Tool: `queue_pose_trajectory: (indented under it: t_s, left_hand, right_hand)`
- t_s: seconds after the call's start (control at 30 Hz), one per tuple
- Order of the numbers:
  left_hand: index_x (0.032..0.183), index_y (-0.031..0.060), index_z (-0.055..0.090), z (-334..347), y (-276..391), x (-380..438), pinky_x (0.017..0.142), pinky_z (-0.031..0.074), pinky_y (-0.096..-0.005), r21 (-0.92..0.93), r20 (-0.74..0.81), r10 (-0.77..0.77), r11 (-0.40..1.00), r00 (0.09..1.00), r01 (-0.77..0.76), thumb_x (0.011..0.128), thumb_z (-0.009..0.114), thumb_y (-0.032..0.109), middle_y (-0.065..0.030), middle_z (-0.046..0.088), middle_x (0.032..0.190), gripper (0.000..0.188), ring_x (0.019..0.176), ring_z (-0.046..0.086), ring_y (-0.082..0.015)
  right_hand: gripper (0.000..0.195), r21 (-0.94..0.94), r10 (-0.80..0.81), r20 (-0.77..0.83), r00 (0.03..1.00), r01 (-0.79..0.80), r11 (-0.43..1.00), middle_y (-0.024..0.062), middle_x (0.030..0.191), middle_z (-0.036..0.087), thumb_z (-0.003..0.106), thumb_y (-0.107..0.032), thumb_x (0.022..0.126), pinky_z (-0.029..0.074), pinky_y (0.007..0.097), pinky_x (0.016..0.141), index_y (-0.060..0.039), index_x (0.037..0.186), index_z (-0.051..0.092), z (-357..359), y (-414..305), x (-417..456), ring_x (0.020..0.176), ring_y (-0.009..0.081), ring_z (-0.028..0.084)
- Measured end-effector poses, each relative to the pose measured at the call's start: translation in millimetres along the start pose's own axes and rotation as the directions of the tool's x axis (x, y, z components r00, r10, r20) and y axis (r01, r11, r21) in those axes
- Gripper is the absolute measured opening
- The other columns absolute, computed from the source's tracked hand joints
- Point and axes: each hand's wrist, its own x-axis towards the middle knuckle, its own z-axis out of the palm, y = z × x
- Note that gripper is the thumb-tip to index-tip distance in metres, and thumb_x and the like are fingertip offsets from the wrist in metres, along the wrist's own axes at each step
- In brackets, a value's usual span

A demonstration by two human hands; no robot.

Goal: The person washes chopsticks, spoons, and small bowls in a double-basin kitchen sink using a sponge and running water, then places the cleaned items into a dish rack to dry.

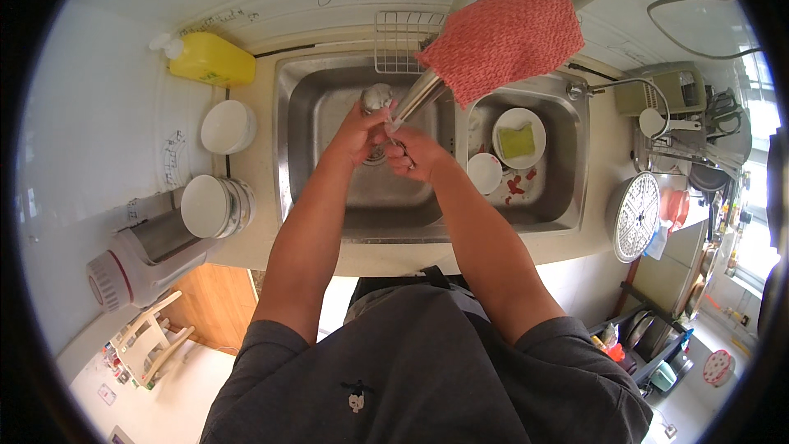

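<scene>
Both my hands are over the left basin [345, 191] of a steel double sink, at the mouth of the metal faucet [420, 97]. My left hand [362, 133] holds a shiny metal utensil [377, 98] near its rounded end, which points towards the wall. In my right hand [412, 154], closed close beside the left, a thin metal handle [404, 152] shows between the fingers. Whether handle and rounded end are one piece is hidden by my fingers. Clear water seems to run from the spout onto my hands. Part of the drain shows below them.
A red knitted cloth [511, 37] hangs over the faucet. The right basin [561, 197] holds a white plate [536, 157] with a green scouring pad [516, 140], a small white bowl [484, 174] and red scraps. Stacked bowls [206, 206] and a yellow pump bottle [212, 60] stand left.
</scene>
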Motion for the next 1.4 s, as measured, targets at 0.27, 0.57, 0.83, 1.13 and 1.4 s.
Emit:
queue_pose_trajectory:
  t_s: [0.27,0.57,0.83,1.13,1.4]
  left_hand:
    - [0.113,-0.0029,0.056,-1.9,-6.9,-1.9,0.066,0.052,-0.0333,0.009,-0.148,-0.114,0.993,0.982,0.117,0.088,0.064,0.027,-0.0133,0.064,0.099,0.04,0.077,0.062,-0.0199]
    - [0.102,-0.0035,0.062,2.3,-31.1,6.4,0.063,0.051,-0.0338,0.649,-0.05,0.193,0.752,0.98,-0.116,0.087,0.062,0.02,-0.0113,0.065,0.091,0.028,0.068,0.062,-0.0181]
    - [0.124,0.0039,0.05,22.0,-7.1,-9.4,0.087,0.049,-0.0374,0.037,0.014,-0.136,0.99,0.991,0.135,0.086,0.064,0.022,-0.0085,0.058,0.119,0.044,0.09,0.063,-0.0226]
    - [0.123,0.0005,0.044,-13.5,-30.5,19.0,0.076,0.053,-0.0349,0.083,-0.041,0.064,0.995,0.997,-0.061,0.086,0.059,0.009,-0.0144,0.058,0.11,0.041,0.088,0.062,-0.0229]
    - [0.117,-0.0026,0.051,11.3,-17.9,-14.3,0.076,0.052,-0.0362,0.255,-0.078,0.026,0.967,0.997,-0.005,0.089,0.048,0.008,-0.0145,0.062,0.101,0.031,0.096,0.061,-0.0221]
  right_hand:
    - [0.014,0.027,-0.024,-0.017,1.0,0.025,0.999,0.0003,0.069,0.053,0.061,-0.022,0.09,0.04,0.0264,0.046,-0.0102,0.089,0.054,17.7,21.1,-3.8,0.054,0.0122,0.05]
    - [0.03,-0.986,-0.638,-0.113,0.762,-0.164,-0.022,0.0141,0.084,0.065,0.061,-0.029,0.083,0.052,0.0417,0.065,-0.004,0.099,0.061,-15.6,35.4,41.5,0.077,0.03,0.065]
    - [0.027,-0.718,-0.236,-0.255,0.938,-0.02,0.696,0.0048,0.066,0.053,0.059,-0.037,0.086,0.041,0.0331,0.047,-0.0101,0.087,0.057,-19.1,34.0,23.5,0.053,0.02,0.052]
    - [0.025,-0.13,-0.026,-0.191,0.981,0.001,0.992,-0.0005,0.062,0.048,0.063,-0.029,0.089,0.032,0.0253,0.04,-0.0085,0.077,0.055,-6.1,36.0,-7.8,0.047,0.0105,0.044]
    - [0.032,-0.269,-0.156,-0.255,0.954,0.085,0.959,0.0014,0.063,0.05,0.054,-0.037,0.094,0.036,0.0271,0.043,-0.0077,0.082,0.054,5.1,29.5,-3.5,0.05,0.0118,0.046]
